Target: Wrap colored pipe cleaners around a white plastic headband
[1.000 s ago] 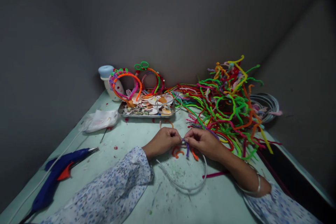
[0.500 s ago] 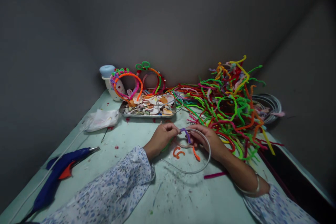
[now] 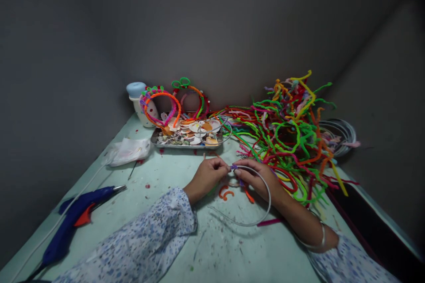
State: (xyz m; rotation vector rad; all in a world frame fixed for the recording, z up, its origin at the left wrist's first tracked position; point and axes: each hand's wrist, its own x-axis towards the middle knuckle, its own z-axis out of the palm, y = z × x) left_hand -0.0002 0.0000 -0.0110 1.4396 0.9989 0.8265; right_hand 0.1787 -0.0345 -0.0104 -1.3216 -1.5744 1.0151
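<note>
My left hand (image 3: 210,176) pinches one end of a thin pale headband (image 3: 268,192), where a purple pipe cleaner (image 3: 234,167) is wrapped round it. Thumb and fingers of my right hand (image 3: 257,177) close on the purple pipe cleaner just beside that end. The bare hoop curves below my right hand, its other end free over the table. Under the hands lie short curled orange pipe cleaner pieces (image 3: 226,193) and a straight orange piece (image 3: 248,195). A magenta pipe cleaner (image 3: 269,222) lies near my right wrist.
A metal tray (image 3: 186,146) of shells stands at the back, with finished pipe cleaner headbands (image 3: 161,93) behind it. A large tangle of pipe cleaners (image 3: 292,132) fills the back right. At left lie a blue glue gun (image 3: 71,221) with its cord and a plastic bag (image 3: 129,151).
The purple pipe cleaner's loose length has swung down, and my right fingers have closed in beside the left ones. The hoop has shifted slightly right and down.
</note>
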